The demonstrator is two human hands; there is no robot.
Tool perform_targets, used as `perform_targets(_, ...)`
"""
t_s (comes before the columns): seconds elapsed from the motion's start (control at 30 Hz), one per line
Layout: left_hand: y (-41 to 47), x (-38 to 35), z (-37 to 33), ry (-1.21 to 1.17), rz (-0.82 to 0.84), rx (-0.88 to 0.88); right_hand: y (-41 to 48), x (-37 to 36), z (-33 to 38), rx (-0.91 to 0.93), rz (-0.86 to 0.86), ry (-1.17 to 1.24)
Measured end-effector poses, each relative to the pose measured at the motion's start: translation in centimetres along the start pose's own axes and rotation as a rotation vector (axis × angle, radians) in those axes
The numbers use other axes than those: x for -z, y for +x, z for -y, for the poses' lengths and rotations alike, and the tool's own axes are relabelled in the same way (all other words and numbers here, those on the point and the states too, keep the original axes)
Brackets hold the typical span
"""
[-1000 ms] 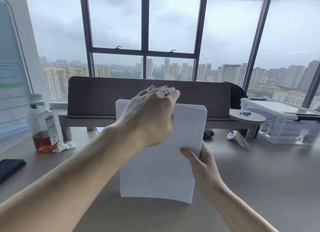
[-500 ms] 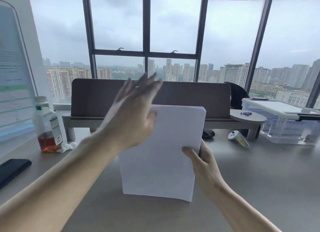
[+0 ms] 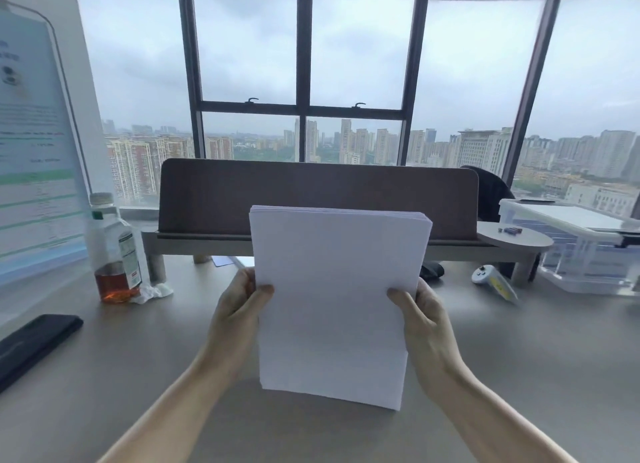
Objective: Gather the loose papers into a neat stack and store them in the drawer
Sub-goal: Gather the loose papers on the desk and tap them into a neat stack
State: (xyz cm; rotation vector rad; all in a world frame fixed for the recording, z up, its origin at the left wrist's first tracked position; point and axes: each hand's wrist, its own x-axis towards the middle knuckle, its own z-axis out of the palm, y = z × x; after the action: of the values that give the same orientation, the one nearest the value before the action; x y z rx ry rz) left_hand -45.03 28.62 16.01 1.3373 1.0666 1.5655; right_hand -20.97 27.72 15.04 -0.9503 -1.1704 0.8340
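1. Floor-to-ceiling windows (image 3: 356, 64) fill the background with a grey sky and towers; below them I see a grey desk (image 3: 519, 358) with bare room on both sides of my arms.
2. At the desk's far edge I see a brown divider panel (image 3: 207, 192) on a low shelf; the paper covers its middle.
3. I hold the paper stack (image 3: 332, 307) upright at centre, its lower edge resting on or just above the desk; I cannot tell which.
4. My left hand (image 3: 235, 317) is clamped on the stack's left edge, thumb across the front.
5. My right hand (image 3: 426, 324) grips the right edge likewise; the fingers behind are hidden.
6. Left of me stand a bottle (image 3: 116, 251) of amber liquid and a dark phone (image 3: 34, 341), partly cut off.
7. Right, a clear plastic box (image 3: 588, 251) runs out of frame.
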Motion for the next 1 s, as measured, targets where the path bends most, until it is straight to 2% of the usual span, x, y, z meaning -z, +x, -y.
perform_targets(0.17,-0.9,-1.1,0.8,-0.002,-0.004,0.036,-0.1,-1.0,-0.8,0.020,-0.026,-0.051)
perform_targets(0.3,-0.7,-0.8,0.4,0.048,-0.023,-0.016,0.6,-0.7,0.1,0.038,0.007,-0.124)
perform_targets(0.53,-2.2,-0.3,2.8,-0.014,-0.033,0.033,-1.2,-0.4,-2.0,-0.003,0.051,-0.139)
perform_targets(0.8,-2.0,0.2,2.8,0.028,0.027,0.000,-1.3,0.2,-1.8,-0.022,0.072,-0.142)
perform_targets(1.0,-2.3,0.4,3.5,0.048,0.051,0.041,-1.7,0.4,-2.5,-0.071,0.092,-0.177)
